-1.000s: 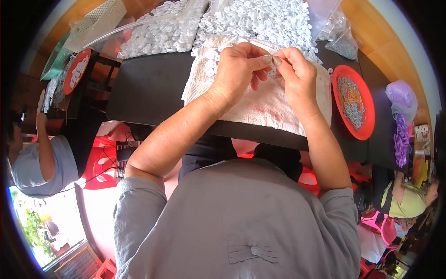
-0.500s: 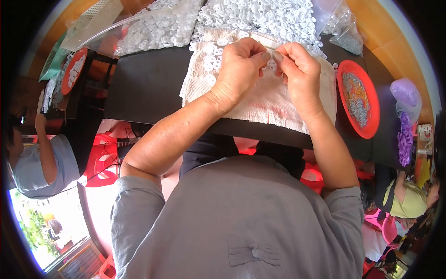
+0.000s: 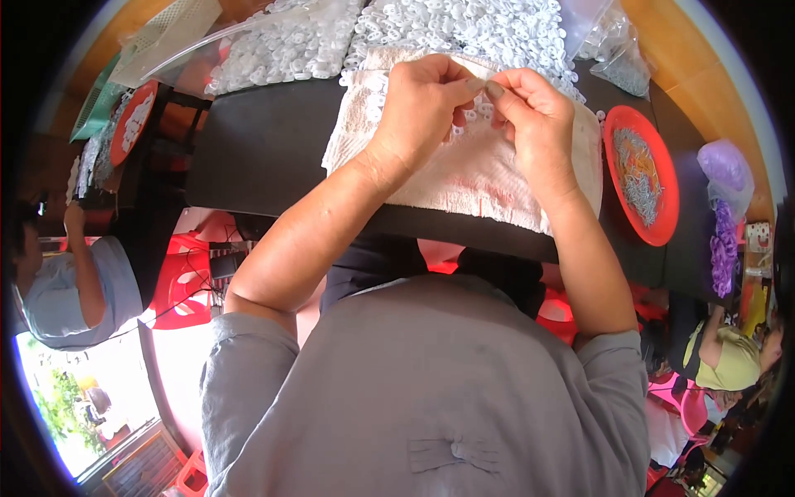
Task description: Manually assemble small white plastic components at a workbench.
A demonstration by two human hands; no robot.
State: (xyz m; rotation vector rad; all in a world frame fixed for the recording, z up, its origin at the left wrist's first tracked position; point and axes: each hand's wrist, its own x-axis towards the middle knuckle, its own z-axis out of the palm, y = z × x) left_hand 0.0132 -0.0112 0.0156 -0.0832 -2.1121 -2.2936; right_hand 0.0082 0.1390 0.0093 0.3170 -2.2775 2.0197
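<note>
My left hand (image 3: 421,106) and my right hand (image 3: 537,114) meet fingertip to fingertip above a cream towel (image 3: 451,186). Thumb and forefinger of each are pinched together; whatever lies between them is too small and too hidden to name. Small white plastic pieces with holes (image 3: 377,101) lie on the towel, partly covered by my left hand. Beyond the towel spreads a large heap of the same white pieces (image 3: 464,29). On the right, a red plate (image 3: 667,217) holds many thin silvery metal bits and some orange ones.
The dark table (image 3: 257,145) carries a clear bag of metal bits (image 3: 621,70) and a purple bag (image 3: 725,166) at the right. At far left are a red dish (image 3: 124,153) of white pieces and a green basket (image 3: 93,112). Two people sit at either side.
Both hands have shifted slightly away from me, still pinched together. My left hand now covers more of the white pieces on the towel.
</note>
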